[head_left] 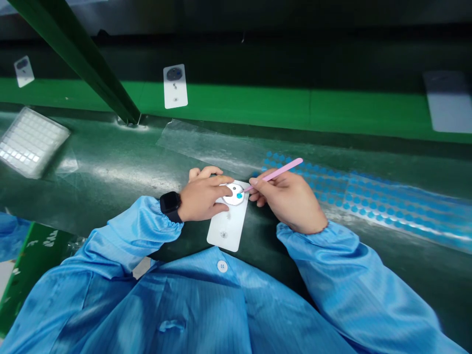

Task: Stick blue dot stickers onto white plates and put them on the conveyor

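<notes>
A white phone back panel (230,226) lies on the bench in front of me, its round camera area toward the far end. One bright blue dot (239,195) sits in that round area. My left hand (202,194), with a black watch at the wrist, rests over the panel's far left side. Its fingers are spread, with index finger and thumb on the panel by the camera area. In a pinch, my right hand (285,196) holds a slim pink tool (282,169) like a pen. The tool's thin tip points at the camera area beside the blue dot; whether it touches is unclear.
Clear film strips with rows of blue dots (379,201) stretch along the bench to the right. A clear-lidded tray of small white pieces (31,140) sits at left. Beyond a green post (81,59), another white panel (175,91) lies on the green strip.
</notes>
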`<state>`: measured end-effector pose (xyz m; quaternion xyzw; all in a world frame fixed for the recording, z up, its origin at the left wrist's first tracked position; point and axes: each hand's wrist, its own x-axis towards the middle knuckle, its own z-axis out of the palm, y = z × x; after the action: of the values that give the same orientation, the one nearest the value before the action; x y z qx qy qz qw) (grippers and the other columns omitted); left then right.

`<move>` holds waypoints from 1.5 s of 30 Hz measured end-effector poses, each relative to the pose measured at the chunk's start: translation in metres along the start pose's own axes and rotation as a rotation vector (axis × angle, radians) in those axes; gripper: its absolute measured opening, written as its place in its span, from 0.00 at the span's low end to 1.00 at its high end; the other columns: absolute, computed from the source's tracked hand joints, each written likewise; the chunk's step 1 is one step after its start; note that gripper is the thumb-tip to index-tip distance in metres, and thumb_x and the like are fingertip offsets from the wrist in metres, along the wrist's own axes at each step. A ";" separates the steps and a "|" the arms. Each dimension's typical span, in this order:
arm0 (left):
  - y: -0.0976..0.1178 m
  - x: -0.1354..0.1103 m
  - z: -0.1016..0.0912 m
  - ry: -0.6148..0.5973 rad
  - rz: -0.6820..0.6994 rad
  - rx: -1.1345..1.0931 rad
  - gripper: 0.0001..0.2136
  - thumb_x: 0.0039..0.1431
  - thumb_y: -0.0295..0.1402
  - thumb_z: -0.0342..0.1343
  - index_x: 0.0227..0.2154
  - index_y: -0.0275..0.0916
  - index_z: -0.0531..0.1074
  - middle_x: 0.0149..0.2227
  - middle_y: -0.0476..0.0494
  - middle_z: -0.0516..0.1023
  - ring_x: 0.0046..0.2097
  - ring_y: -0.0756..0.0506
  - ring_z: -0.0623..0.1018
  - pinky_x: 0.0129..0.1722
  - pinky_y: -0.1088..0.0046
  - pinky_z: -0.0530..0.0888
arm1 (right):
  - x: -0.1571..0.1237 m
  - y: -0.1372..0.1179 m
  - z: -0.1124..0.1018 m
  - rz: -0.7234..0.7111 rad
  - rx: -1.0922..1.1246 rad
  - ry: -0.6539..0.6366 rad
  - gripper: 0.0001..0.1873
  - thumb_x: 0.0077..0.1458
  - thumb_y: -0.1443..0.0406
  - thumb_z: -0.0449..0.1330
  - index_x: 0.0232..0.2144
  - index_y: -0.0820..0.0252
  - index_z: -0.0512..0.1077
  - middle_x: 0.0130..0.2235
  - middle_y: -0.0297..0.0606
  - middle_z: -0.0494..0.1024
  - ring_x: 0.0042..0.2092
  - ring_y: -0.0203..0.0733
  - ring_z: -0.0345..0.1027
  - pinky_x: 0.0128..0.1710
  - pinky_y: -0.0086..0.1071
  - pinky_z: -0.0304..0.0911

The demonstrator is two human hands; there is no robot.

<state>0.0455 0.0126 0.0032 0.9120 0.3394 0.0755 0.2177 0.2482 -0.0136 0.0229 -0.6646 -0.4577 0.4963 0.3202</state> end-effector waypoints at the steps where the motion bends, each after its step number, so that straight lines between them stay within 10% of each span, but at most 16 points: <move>1: 0.000 0.000 0.000 0.002 0.001 0.002 0.12 0.55 0.39 0.62 0.41 0.44 0.77 0.56 0.45 0.73 0.58 0.36 0.64 0.46 0.56 0.56 | 0.000 0.000 0.000 -0.006 -0.004 -0.002 0.17 0.48 0.54 0.65 0.21 0.61 0.71 0.19 0.37 0.75 0.18 0.35 0.65 0.17 0.28 0.62; 45: 0.021 -0.005 0.006 0.039 0.034 0.205 0.16 0.54 0.33 0.53 0.46 0.48 0.74 0.55 0.42 0.69 0.56 0.33 0.61 0.43 0.55 0.58 | 0.002 0.009 -0.001 -0.035 0.139 0.027 0.19 0.43 0.52 0.68 0.23 0.61 0.71 0.20 0.37 0.75 0.19 0.36 0.67 0.17 0.29 0.63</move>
<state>0.0556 -0.0067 0.0067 0.9334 0.3342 0.0616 0.1153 0.2516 -0.0151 0.0147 -0.6392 -0.4295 0.5122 0.3803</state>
